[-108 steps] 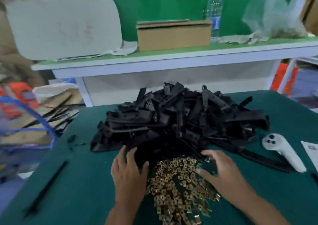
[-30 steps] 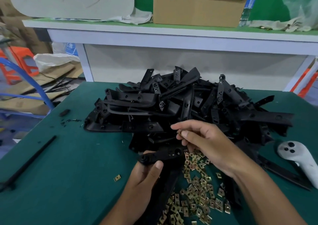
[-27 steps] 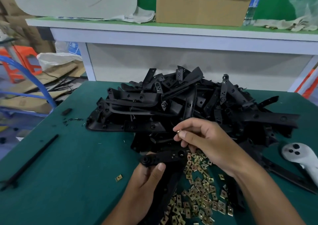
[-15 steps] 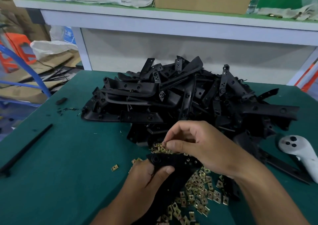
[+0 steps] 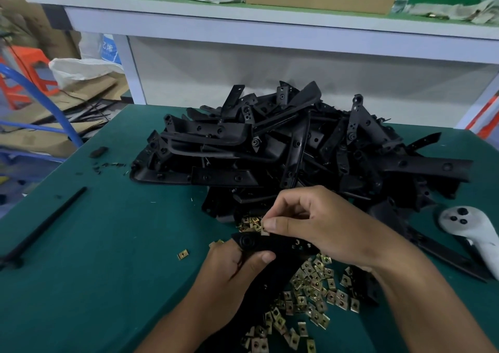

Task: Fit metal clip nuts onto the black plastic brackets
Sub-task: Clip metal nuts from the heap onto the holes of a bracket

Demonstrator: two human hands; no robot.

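One clip nut meets the bracket

One clip nut [image 5: 265, 231] is pinched by the right hand [image 5: 321, 225] fingers against the black bracket [image 5: 270, 243], which the left hand [image 5: 235, 269] grips. Loose clip nuts [image 5: 310, 293] lie at 5 o'clock, the bracket pile [image 5: 283, 150] at 12 o'clock on the green surface [image 5: 108, 244].

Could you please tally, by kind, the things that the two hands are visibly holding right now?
black bracket, held in the left hand: 1
clip nut, pinched by the right hand: 1
Total: 2
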